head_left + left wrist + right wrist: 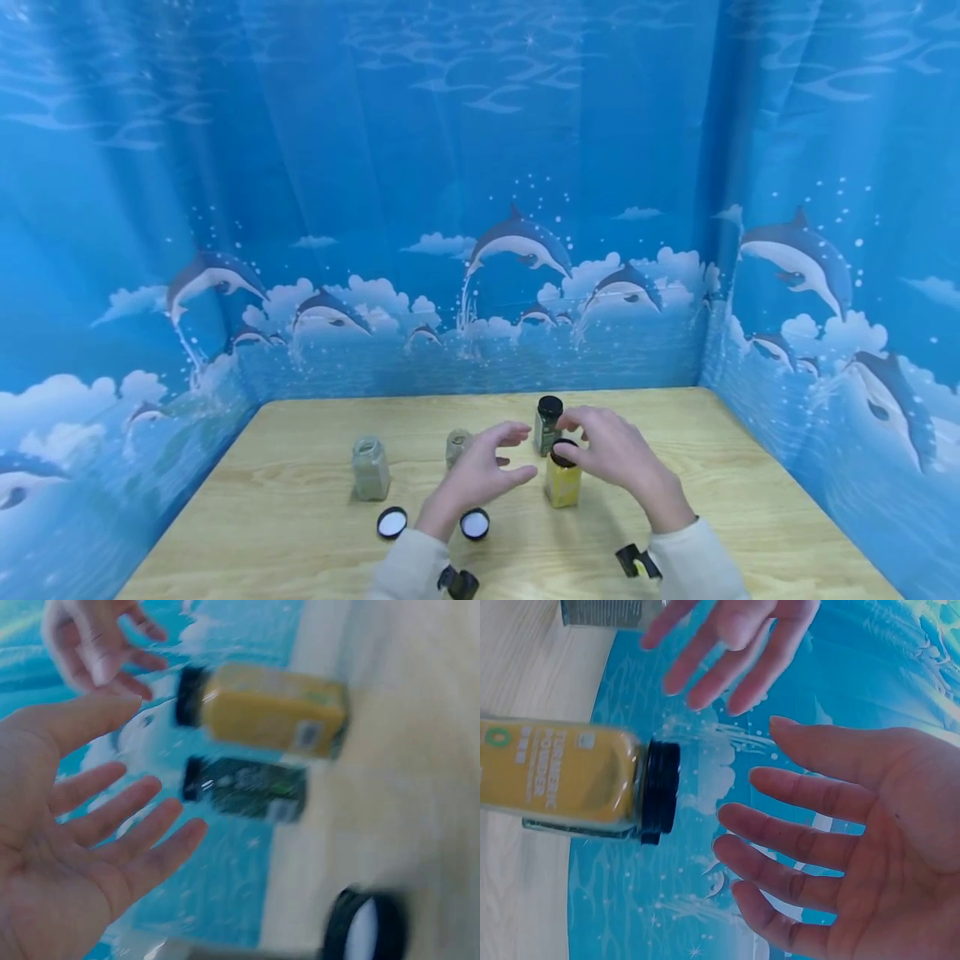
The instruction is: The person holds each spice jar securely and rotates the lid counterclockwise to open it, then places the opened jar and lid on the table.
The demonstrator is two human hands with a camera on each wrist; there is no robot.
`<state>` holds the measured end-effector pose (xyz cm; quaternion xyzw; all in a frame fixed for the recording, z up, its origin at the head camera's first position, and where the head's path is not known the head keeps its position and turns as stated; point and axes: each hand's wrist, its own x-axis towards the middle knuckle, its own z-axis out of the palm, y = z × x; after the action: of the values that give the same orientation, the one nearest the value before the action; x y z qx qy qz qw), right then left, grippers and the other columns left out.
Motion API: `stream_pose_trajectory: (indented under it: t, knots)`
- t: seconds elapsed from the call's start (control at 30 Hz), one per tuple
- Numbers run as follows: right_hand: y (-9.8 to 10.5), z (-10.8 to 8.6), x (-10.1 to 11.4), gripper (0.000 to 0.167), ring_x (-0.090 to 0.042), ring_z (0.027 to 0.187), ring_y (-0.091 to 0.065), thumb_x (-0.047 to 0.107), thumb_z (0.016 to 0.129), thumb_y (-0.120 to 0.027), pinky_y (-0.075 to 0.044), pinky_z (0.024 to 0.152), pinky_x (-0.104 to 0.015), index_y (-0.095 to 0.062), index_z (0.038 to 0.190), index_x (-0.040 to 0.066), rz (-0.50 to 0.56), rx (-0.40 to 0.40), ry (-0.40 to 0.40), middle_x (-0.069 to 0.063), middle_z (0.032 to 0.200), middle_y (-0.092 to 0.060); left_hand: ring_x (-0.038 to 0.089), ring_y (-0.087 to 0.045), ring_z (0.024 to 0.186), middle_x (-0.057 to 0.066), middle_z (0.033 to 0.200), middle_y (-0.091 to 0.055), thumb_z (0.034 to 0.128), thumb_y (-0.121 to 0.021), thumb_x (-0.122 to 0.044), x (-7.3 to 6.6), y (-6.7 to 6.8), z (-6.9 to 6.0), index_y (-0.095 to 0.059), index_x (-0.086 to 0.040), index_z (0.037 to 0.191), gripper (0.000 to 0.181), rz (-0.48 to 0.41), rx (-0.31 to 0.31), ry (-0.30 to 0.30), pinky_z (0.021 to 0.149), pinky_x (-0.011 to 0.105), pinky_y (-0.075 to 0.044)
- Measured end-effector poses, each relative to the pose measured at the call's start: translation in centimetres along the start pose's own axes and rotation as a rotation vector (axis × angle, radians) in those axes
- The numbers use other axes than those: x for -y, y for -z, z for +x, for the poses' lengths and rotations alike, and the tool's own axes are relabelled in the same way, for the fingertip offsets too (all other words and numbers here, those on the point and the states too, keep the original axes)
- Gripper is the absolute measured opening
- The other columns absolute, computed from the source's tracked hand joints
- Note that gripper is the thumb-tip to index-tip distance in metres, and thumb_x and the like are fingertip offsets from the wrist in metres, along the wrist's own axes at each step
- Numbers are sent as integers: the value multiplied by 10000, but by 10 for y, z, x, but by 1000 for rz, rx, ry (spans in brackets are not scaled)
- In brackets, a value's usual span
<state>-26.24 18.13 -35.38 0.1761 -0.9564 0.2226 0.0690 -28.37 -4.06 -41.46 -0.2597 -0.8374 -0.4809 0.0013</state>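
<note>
A jar of turmeric powder (563, 483), yellow with a black cap on, stands upright on the table. Just behind it is a dark green jar (546, 429), also capped in black. My right hand (611, 450) hovers by the turmeric jar's cap; in the right wrist view its spread fingers (795, 832) are apart from the jar. To the left of both jars, my left hand (483, 471) is held in the air with fingers extended and nothing in them. In the left wrist view its palm (67, 877) faces the two capped jars.
An uncapped glass jar (371, 471) stands on the left of the wooden table (300, 550). Another open jar (457, 446) is partly behind my left hand. Two black lids, a left lid (392, 523) and a right lid (475, 524), lie with white insides up.
</note>
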Motion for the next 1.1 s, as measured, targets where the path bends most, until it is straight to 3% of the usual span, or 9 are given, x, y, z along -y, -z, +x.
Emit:
stream_pose_trajectory:
  t: [0.23,0.4,0.7,1.1]
  knots:
    - [-1,2,-9,247,-262,972,-708,230,920,-785,-610,771,-409,-740,1128,104,3,-7,-22,-100,1131,-755,368,-598,1279,186,1415,-592,851,-833,-194,14,-39,10,-498,-58,1468,715,-31,-15,70,982,473,-597]
    - [-4,2,-10,248,-251,976,-703,236,915,-790,-608,782,-425,-742,1122,108,-7,-3,-34,-95,1107,-754,376,-607,1251,177,1379,-610,819,-869,-227,25,-53,15,-530,-62,1417,707,-64,-18,113,1012,525,-569]
    - [-8,2,-9,234,-295,1008,-704,220,906,-798,-604,824,-468,-744,1100,99,-39,-9,-6,-95,1093,-752,287,-684,1135,109,1225,-660,851,-847,-175,36,-60,19,-593,-131,1331,545,-89,35,45,991,421,-595]
    - [-19,3,-7,274,-270,1013,-702,235,874,-832,-606,868,-476,-748,1097,99,-50,22,-5,-86,1114,-749,252,-680,1137,86,1260,-669,853,-835,-166,35,-53,11,-634,-219,1287,482,-107,91,75,992,432,-596]
